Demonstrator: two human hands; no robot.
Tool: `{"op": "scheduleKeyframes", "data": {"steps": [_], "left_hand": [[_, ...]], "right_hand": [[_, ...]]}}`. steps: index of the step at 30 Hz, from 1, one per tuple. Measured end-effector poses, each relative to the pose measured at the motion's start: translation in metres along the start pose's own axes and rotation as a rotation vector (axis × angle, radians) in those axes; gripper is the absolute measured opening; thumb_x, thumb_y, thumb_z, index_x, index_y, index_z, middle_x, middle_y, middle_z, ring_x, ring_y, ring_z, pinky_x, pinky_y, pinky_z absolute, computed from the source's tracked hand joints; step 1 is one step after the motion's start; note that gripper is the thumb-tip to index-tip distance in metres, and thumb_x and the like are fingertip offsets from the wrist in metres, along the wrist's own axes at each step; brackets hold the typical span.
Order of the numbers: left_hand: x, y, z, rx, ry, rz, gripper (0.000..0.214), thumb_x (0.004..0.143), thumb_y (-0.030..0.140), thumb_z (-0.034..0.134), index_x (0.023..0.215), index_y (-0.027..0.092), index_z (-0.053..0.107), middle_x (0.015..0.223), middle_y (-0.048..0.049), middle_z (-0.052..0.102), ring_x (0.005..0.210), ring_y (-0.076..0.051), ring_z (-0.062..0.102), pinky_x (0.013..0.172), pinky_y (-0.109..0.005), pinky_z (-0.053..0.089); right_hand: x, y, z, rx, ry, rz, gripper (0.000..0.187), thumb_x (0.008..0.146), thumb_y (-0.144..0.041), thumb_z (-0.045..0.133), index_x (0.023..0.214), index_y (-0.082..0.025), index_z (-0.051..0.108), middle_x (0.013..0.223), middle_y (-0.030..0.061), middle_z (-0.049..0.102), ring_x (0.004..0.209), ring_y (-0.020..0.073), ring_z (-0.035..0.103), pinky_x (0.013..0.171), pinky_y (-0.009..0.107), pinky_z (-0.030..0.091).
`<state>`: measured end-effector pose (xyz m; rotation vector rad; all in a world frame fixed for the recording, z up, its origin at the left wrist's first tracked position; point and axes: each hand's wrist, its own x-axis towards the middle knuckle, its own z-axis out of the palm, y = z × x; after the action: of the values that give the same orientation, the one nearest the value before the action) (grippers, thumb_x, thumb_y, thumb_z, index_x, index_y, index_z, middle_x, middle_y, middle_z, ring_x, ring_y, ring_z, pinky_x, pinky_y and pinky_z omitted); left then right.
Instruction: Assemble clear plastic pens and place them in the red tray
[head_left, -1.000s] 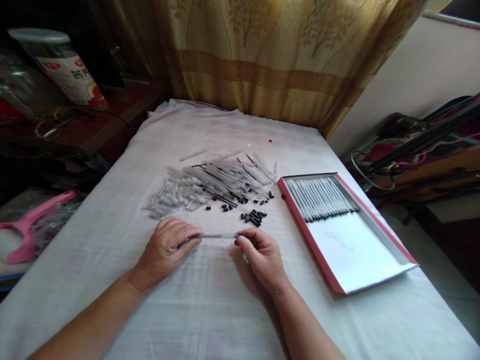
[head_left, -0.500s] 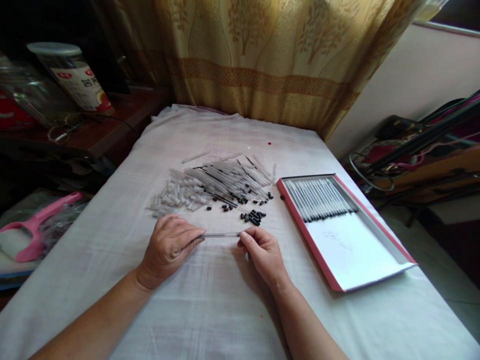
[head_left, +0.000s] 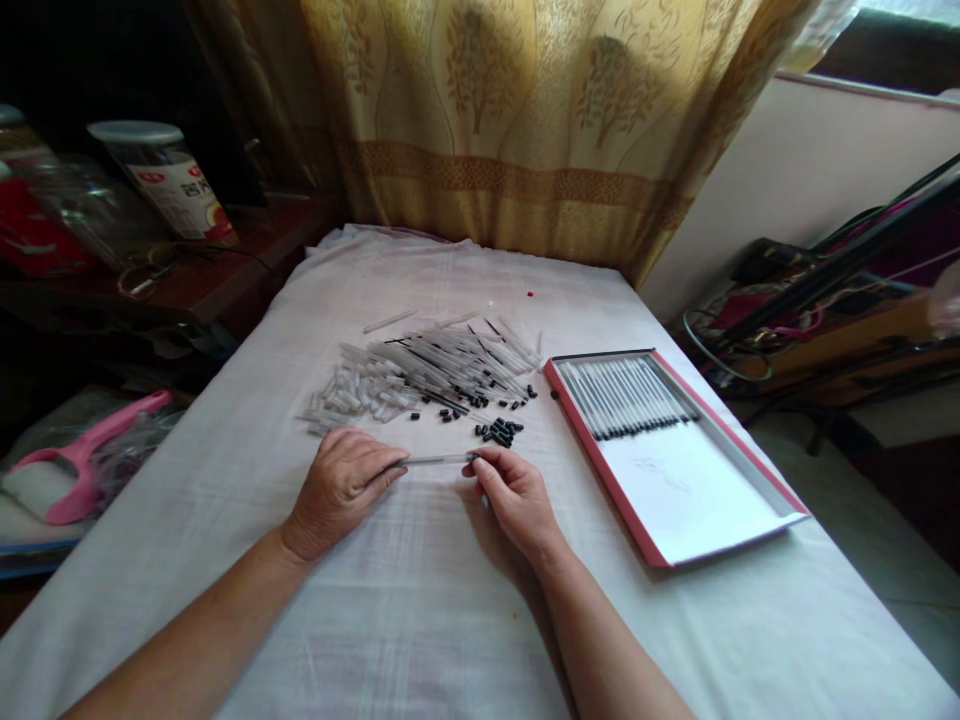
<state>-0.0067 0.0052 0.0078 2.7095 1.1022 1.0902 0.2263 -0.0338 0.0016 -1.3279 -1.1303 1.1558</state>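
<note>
My left hand and my right hand hold one thin clear pen tube level between them, each pinching an end just above the white cloth. Right behind the tube lies a small heap of black end plugs. Further back is a pile of clear tubes, caps and refills. To the right lies a flat red-edged box lid with a row of finished pens at its far end.
The white cloth-covered table runs back to a gold curtain. On the left stand plastic jars on a dark shelf, and a pink tool lies lower down. Cables and clutter fill the right side.
The hands keep their hold on the tube and barely shift. The view has tilted, so everything sits slightly lower and more to the left in the picture.
</note>
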Motion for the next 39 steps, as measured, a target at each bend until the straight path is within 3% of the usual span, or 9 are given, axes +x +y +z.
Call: {"op": "scheduleKeyframes", "data": {"steps": [4,7,10,14,18,23,35,39], "left_hand": [[0.0,0.004,0.002,-0.004,-0.039,0.02,0.015,0.095,0.031,0.057,0.101,0.022,0.068,0.086,-0.0012,0.075,0.079,-0.017,0.066,0.086,-0.037,0.043],[-0.002,-0.002,0.001,0.017,-0.08,0.017,0.021,0.096,0.034,0.054,0.105,0.022,0.067,0.092,-0.0033,0.075,0.085,-0.019,0.066,0.085,-0.036,0.044],[-0.004,-0.021,-0.008,0.124,-0.071,-0.052,0.026,0.096,0.035,0.049,0.109,0.022,0.067,0.098,-0.0058,0.074,0.09,-0.022,0.066,0.085,-0.038,0.045],[-0.005,-0.054,-0.029,0.373,-0.086,-0.242,0.03,0.094,0.036,0.045,0.105,0.024,0.07,0.101,-0.0084,0.071,0.093,-0.027,0.064,0.082,-0.041,0.046],[-0.005,-0.071,-0.039,0.461,-0.183,-0.231,0.029,0.09,0.038,0.05,0.101,0.024,0.072,0.102,-0.01,0.07,0.093,-0.029,0.063,0.081,-0.042,0.046],[-0.003,-0.075,-0.037,0.449,-0.212,-0.231,0.024,0.086,0.037,0.053,0.097,0.025,0.07,0.103,-0.0096,0.069,0.093,-0.03,0.063,0.08,-0.043,0.046],[0.017,-0.076,-0.04,0.461,-0.41,-0.226,0.015,0.079,0.035,0.057,0.088,0.025,0.065,0.092,-0.0063,0.069,0.09,-0.028,0.062,0.081,-0.04,0.044],[0.017,-0.07,-0.041,0.448,-0.376,-0.194,0.014,0.082,0.034,0.054,0.086,0.024,0.063,0.089,-0.0069,0.07,0.089,-0.028,0.063,0.081,-0.041,0.043]], "right_hand": [[0.0,0.004,0.0,-0.015,-0.017,-0.023,0.028,0.075,-0.038,0.065,0.095,-0.019,0.07,0.073,0.0029,0.071,0.055,0.0134,0.058,0.054,0.026,0.048],[0.001,0.004,0.0,-0.053,-0.005,-0.037,0.02,0.072,-0.037,0.066,0.083,-0.02,0.07,0.072,0.0024,0.07,0.059,0.0146,0.059,0.053,0.025,0.046],[0.003,0.001,-0.002,-0.013,0.045,-0.014,0.021,0.073,-0.039,0.065,0.08,-0.02,0.068,0.071,0.0027,0.07,0.059,0.0148,0.059,0.053,0.025,0.046],[0.003,-0.003,-0.003,0.058,0.073,0.034,0.027,0.074,-0.044,0.064,0.083,-0.019,0.065,0.071,0.0037,0.071,0.054,0.0139,0.058,0.048,0.024,0.043],[0.003,-0.003,-0.003,0.052,0.071,0.026,0.028,0.074,-0.043,0.064,0.086,-0.018,0.066,0.071,0.0039,0.072,0.055,0.0141,0.059,0.046,0.023,0.041],[0.003,-0.002,-0.003,0.026,0.054,0.015,0.033,0.075,-0.043,0.063,0.095,-0.017,0.07,0.075,0.0052,0.073,0.057,0.0149,0.06,0.046,0.023,0.043],[0.003,-0.002,-0.002,-0.016,0.028,-0.006,0.031,0.075,-0.042,0.061,0.091,-0.017,0.071,0.075,0.0052,0.073,0.059,0.0155,0.061,0.049,0.024,0.045],[0.003,-0.001,-0.002,0.013,0.045,-0.003,0.031,0.074,-0.043,0.062,0.091,-0.018,0.071,0.077,0.0053,0.073,0.057,0.0152,0.06,0.045,0.023,0.042]]}}
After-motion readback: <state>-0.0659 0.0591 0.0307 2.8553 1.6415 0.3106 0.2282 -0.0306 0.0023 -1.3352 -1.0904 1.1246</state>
